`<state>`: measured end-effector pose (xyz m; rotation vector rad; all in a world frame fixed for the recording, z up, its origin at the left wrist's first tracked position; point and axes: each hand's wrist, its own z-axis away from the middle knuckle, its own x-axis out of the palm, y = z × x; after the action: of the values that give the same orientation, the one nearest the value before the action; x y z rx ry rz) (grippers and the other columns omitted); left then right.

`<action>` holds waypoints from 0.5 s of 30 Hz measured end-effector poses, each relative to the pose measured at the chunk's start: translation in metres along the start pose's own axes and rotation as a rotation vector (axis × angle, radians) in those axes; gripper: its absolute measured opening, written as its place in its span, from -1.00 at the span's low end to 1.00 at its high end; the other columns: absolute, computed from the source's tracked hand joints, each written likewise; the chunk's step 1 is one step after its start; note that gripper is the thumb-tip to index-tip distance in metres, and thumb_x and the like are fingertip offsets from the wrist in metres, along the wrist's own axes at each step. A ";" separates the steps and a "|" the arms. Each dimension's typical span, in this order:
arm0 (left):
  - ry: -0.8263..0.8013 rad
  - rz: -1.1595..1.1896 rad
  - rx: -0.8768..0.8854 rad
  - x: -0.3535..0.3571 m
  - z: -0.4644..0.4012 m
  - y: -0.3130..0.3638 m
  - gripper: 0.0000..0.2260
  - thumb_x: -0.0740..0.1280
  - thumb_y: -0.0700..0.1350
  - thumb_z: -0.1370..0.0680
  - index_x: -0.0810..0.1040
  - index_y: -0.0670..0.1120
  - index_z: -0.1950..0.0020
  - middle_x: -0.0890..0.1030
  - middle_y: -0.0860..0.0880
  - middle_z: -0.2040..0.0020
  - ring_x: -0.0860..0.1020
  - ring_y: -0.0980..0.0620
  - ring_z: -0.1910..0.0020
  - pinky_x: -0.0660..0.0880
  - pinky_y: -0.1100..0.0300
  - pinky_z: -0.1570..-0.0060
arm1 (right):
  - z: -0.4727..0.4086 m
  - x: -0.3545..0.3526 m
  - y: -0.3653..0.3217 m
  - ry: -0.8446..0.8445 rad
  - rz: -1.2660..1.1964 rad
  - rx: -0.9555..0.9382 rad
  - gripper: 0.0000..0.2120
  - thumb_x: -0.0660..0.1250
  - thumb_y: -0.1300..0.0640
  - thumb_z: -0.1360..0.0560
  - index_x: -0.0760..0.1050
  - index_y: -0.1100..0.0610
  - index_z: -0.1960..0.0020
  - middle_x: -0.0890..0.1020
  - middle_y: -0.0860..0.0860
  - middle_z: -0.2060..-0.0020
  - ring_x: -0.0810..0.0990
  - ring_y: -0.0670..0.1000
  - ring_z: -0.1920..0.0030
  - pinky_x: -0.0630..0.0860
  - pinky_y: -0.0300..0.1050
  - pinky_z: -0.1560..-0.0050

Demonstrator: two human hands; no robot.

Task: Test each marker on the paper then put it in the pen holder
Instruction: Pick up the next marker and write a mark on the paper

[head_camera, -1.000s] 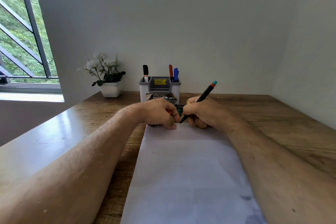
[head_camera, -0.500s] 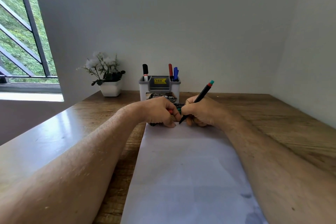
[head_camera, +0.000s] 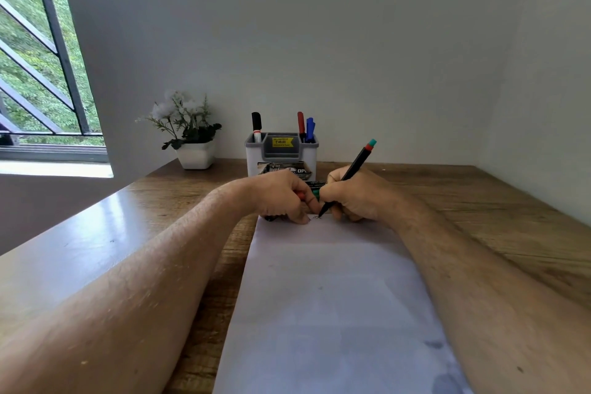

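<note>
My right hand (head_camera: 355,193) grips a black marker (head_camera: 348,176) with a teal and red end, tilted away from me, its tip touching the far end of the white paper (head_camera: 329,297) beside a small dark scribble (head_camera: 316,217). My left hand (head_camera: 281,197) is curled on that same paper edge, fingers closed around something red and green that I cannot make out. Just behind both hands stands the white and grey pen holder (head_camera: 281,153) on the wooden bench (head_camera: 463,201), holding 3 markers: black (head_camera: 256,125), red (head_camera: 300,123), blue (head_camera: 310,128). A potted plant (head_camera: 188,134) sits left of it.
</note>
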<state>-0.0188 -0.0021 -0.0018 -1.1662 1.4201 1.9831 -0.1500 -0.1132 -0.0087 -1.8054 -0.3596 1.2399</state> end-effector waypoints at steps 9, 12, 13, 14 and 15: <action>0.003 -0.014 -0.002 0.001 -0.001 0.001 -0.77 0.45 -0.22 -0.49 0.64 0.10 -0.03 0.61 -0.01 -0.07 0.56 0.05 0.08 0.53 0.18 0.00 | -0.002 0.000 -0.001 0.044 0.045 0.025 -0.72 0.36 0.17 -0.46 0.41 0.07 0.41 0.51 0.07 0.49 0.42 -0.02 0.51 0.32 -0.16 0.46; 0.001 -0.005 -0.002 0.001 0.000 0.001 -0.77 0.45 -0.22 -0.49 0.64 0.11 -0.01 0.61 -0.01 -0.07 0.57 0.05 0.07 0.54 0.14 -0.06 | -0.002 0.000 -0.001 0.045 0.041 0.023 -0.72 0.36 0.17 -0.44 0.40 0.06 0.42 0.50 0.05 0.50 0.40 -0.03 0.51 0.31 -0.18 0.47; -0.002 -0.015 0.001 0.001 0.000 0.002 -0.77 0.45 -0.21 -0.49 0.63 0.12 -0.01 0.60 0.00 -0.07 0.57 0.05 0.07 0.53 0.13 -0.07 | -0.002 0.000 -0.001 0.043 0.041 0.025 -0.71 0.35 0.17 -0.44 0.40 0.06 0.42 0.50 0.06 0.50 0.40 -0.03 0.51 0.31 -0.18 0.47; -0.003 -0.027 0.005 0.001 0.000 0.001 -0.77 0.45 -0.21 -0.49 0.63 0.12 -0.01 0.60 0.01 -0.06 0.56 0.06 0.07 0.53 0.13 -0.07 | -0.002 0.000 0.000 0.042 0.041 0.030 -0.72 0.35 0.17 -0.45 0.40 0.07 0.42 0.50 0.06 0.49 0.39 -0.03 0.51 0.30 -0.18 0.47; 0.001 -0.031 0.012 0.001 0.000 0.001 -0.77 0.45 -0.22 -0.49 0.63 0.11 -0.02 0.61 0.02 -0.04 0.57 0.07 0.08 0.53 0.15 -0.05 | -0.002 0.000 0.000 0.044 0.037 0.034 -0.73 0.34 0.16 -0.45 0.41 0.07 0.41 0.50 0.07 0.48 0.38 -0.02 0.52 0.30 -0.18 0.47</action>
<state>-0.0201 -0.0029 -0.0020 -1.1767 1.4039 1.9510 -0.1479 -0.1141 -0.0083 -1.8141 -0.2802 1.2225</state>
